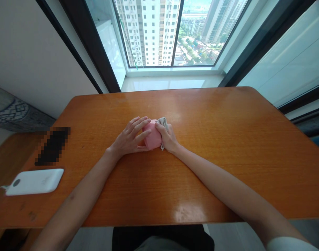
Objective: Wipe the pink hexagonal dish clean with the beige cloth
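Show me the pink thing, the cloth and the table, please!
Pink thing [154, 138]: head view, middle of its bare side.
Cloth [163, 122]: head view, bunched top part above the right hand [169, 137].
Table [227, 139]: head view, bare top.

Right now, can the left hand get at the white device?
Likely yes: nothing visible stands between the left hand and the white device, though that hand is busy at the pink object.

A pink cup-shaped thing [153, 136] is between the hands on the wooden table [227, 139]: the left hand [130, 137] spreads fingers over its nine o'clock side, the right [170, 139] grips grey cloth [163, 122] at three. Toward eight lies a white device [35, 182].
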The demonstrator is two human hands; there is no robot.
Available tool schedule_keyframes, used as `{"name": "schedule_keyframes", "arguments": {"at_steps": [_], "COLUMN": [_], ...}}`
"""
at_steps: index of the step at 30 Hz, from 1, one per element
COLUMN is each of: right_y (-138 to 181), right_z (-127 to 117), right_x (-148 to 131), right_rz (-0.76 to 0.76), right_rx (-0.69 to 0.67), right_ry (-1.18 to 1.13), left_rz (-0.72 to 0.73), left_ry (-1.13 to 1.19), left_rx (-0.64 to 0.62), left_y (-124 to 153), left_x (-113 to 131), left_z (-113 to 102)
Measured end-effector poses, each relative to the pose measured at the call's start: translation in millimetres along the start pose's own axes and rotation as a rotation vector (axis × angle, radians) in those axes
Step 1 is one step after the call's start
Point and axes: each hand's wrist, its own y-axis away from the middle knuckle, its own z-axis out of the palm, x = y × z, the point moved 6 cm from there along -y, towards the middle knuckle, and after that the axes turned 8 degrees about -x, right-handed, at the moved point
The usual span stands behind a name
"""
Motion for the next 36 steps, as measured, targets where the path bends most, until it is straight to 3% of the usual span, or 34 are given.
{"name": "schedule_keyframes", "arguments": {"at_steps": [7,13,18,36], "right_y": [-1.5,-0.5,1.1,7.5], "right_z": [-2.7,-2.5,-2.1,0.4], "right_x": [1.3,-2.9,-7.2,-3.5], "right_rz": [0.020,0.014,0.023,0.001], "right_rx": [0.038,0.049,0.066,0.040], "right_ry": [-0.034,-0.066,-0.064,-0.059], "left_rz": [-0.062,-0.103,-0.090,-0.221], "left_ry": [-0.035,-0.003,0.013,0.311], "left_rx": [-0.005,-0.060,-0.027,-0.015], "left_y": [10.3,9.2,7.1,1.5], "left_x": [-8.5,-4.1,-1.1,4.8], "left_z": [-0.2,5.6,4.2,4.0]}}
